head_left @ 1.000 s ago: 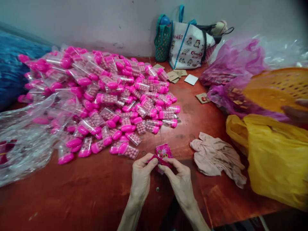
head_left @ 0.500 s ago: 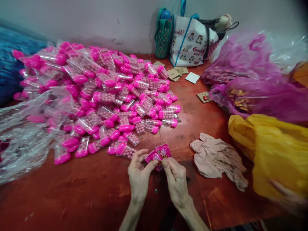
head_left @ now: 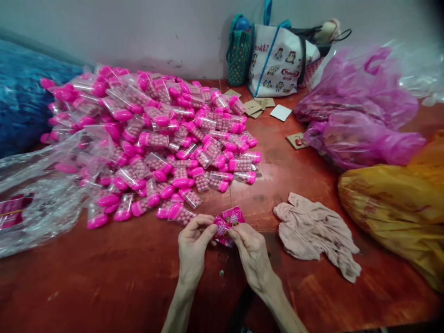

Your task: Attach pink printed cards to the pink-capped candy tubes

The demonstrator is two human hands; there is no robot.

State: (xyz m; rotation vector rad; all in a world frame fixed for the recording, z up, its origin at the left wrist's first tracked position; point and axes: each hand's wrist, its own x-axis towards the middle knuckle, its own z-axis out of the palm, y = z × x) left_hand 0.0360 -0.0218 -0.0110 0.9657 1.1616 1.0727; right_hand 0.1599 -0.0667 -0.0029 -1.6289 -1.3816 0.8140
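Observation:
My left hand pinches a pink printed wrapper label between thumb and fingers at its left side. From the right, my right hand has thumb and forefinger closed on the same pink piece, which looks creased or doubled, so I cannot tell if it is one layer or more. Just beyond my hands lies a big heap of clear plastic bottles with bright pink caps, filled with small pink balls. The nearest bottle lies close to my left fingertips.
A crumpled beige cloth lies right of my hands. Beyond it are a yellow bag and purple plastic bags. Cardboard pieces and a white tote sit at the back. Clear plastic and a blue bag lie left.
My left hand has shifted slightly left, the label still pinched in both hands. At right, the yellow bag has changed shape and lies lower; another person's blurred hand there is out of view.

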